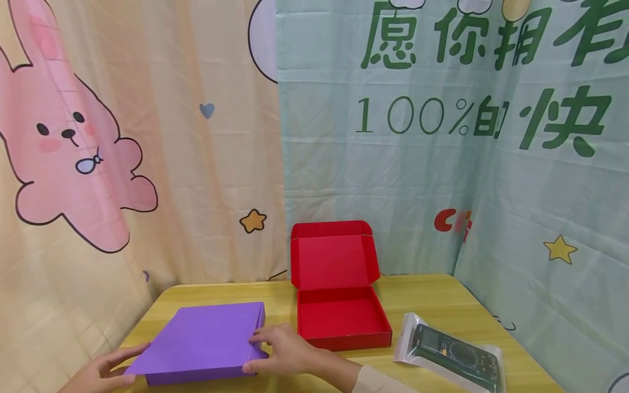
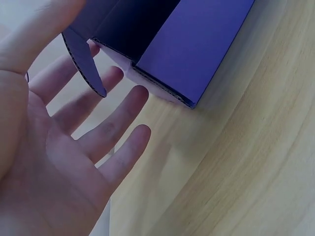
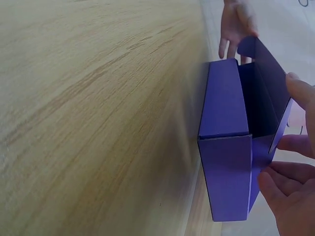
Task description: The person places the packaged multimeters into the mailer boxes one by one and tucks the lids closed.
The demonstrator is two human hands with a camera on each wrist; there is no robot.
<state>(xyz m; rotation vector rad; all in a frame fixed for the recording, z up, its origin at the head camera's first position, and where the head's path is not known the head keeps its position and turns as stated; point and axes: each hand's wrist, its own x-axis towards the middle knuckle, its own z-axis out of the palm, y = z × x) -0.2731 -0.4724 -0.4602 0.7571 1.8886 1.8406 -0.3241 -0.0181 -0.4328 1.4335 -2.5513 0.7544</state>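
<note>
A purple cardboard box (image 1: 206, 335) lies at the front left of the table. Its lid stands partly raised; the right wrist view shows a dark gap beneath the lid (image 3: 270, 93). At the lid's left front corner, my left hand (image 1: 105, 371) has its thumb above and index finger below, pinching the edge; the other fingers (image 2: 115, 130) are spread beside a side flap (image 2: 86, 64). My right hand (image 1: 287, 349) grips the box's right side, its thumb and fingers apart along the lid and side wall. The box's inside is mostly hidden.
Behind and to the right stands a red cardboard box (image 1: 344, 319) with its lid up. A dark multimeter (image 1: 457, 352) in a clear plastic bag (image 1: 405, 344) lies at the front right of the wooden table (image 1: 417, 295). Printed curtains (image 1: 211, 164) hang around the table.
</note>
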